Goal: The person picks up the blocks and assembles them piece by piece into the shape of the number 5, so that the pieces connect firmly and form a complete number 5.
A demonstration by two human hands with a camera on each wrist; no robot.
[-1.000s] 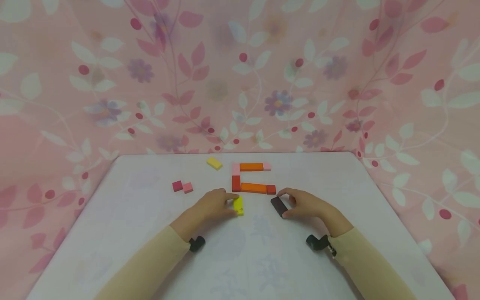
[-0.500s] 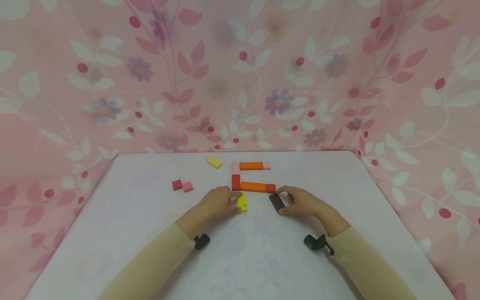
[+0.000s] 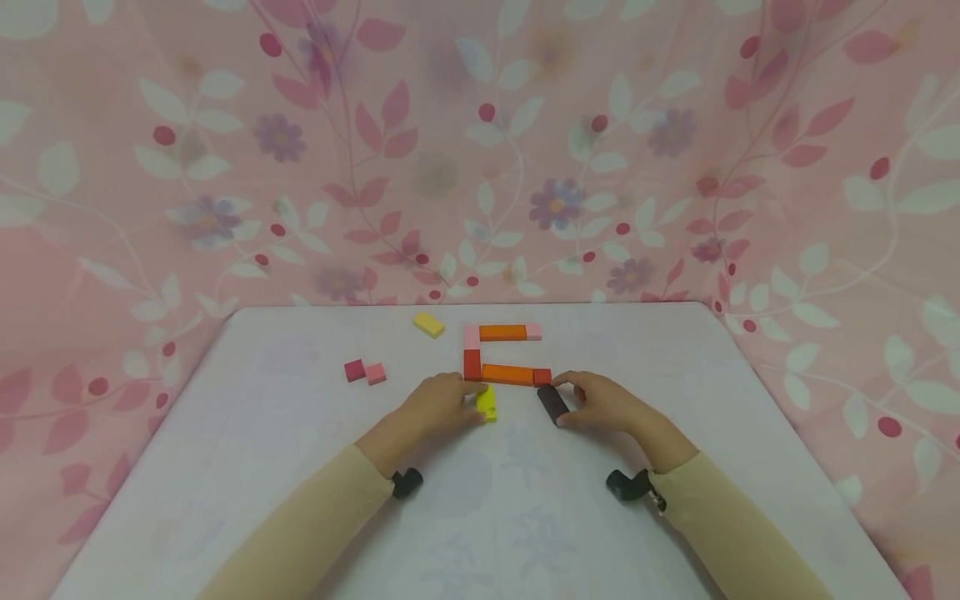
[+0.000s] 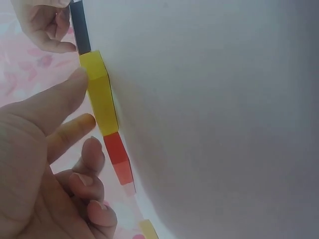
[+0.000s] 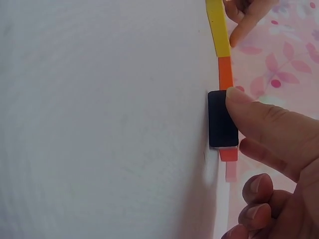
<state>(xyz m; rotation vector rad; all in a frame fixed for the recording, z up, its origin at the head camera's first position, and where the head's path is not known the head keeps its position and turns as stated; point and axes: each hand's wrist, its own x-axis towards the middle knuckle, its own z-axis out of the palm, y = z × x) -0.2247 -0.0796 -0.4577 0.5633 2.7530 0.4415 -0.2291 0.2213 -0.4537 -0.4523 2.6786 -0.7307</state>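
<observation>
In the head view, my left hand (image 3: pixel 433 406) pinches a bright yellow block (image 3: pixel 487 402) lengthwise between thumb and index finger. The same yellow block (image 4: pixel 103 104) shows side-on in the left wrist view. My right hand (image 3: pixel 609 404) holds a black block (image 3: pixel 552 405) by its ends, thumb at the near end, index finger at the far one. That black block (image 5: pixel 223 119) stands slanted, close to a small red block (image 3: pixel 542 377). Just beyond both hands lie an orange block (image 3: pixel 507 374) and a red block (image 3: pixel 472 365); whether the held blocks touch them is hard to tell.
Farther back, a pink block (image 3: pixel 472 337), another orange block (image 3: pixel 502 332) and a small pink block (image 3: pixel 534 332) continue the outline. A pale yellow block (image 3: pixel 428 324), a crimson cube (image 3: pixel 354 371) and a pink cube (image 3: pixel 375 373) lie left on the white table (image 3: pixel 247 433).
My left hand has slid the yellow block right and slightly away from me, toward the red block. My right hand has shifted the black block slightly left and away. The other blocks stay put.
</observation>
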